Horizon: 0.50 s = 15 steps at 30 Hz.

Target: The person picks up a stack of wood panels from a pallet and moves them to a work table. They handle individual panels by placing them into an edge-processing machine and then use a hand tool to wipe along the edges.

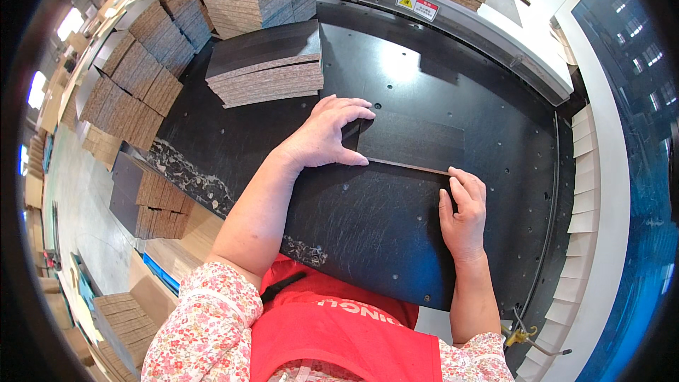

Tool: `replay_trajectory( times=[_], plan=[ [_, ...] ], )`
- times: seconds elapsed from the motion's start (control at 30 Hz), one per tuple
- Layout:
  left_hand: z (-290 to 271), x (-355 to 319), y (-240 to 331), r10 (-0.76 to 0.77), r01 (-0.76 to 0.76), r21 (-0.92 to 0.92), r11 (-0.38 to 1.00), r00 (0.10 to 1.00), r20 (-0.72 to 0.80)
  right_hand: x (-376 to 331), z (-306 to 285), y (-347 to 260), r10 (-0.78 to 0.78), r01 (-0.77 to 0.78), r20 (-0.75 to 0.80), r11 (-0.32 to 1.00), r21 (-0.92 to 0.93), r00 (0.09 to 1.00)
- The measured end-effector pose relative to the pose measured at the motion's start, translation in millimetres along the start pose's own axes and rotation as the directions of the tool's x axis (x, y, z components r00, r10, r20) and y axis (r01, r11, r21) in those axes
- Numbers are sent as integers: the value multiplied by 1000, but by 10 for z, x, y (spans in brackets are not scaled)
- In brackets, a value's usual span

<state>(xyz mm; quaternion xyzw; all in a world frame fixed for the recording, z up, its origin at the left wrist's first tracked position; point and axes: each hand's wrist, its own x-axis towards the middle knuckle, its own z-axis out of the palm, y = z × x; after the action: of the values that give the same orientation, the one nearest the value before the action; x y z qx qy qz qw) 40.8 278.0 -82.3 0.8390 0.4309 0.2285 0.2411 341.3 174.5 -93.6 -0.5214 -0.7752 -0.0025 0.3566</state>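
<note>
Two hands square a dark sheet (pixel 411 143) — left hand (pixel 322 138) flat, fingers spread; right hand (pixel 463 216) open at its near edge; press evenly.

A board (pixel 410 143) lies on the table (pixel 368 226), stacked boards (pixel 267 64) behind-left.
</note>
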Motion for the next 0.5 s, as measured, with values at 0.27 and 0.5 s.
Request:
replay_trajectory(
  times=[0.27, 0.5],
  plan=[
    [9, 40, 9, -3, 3, -11, 1000, 1000, 3, 23, -16, 7, 6, -6, 1, 1000, -2, 1000],
    [54, -3, -108, 62, -62, 2, 998, 996, -58, 43, -15, -19, 10, -11, 48, 1000, 11, 999]
  ],
)
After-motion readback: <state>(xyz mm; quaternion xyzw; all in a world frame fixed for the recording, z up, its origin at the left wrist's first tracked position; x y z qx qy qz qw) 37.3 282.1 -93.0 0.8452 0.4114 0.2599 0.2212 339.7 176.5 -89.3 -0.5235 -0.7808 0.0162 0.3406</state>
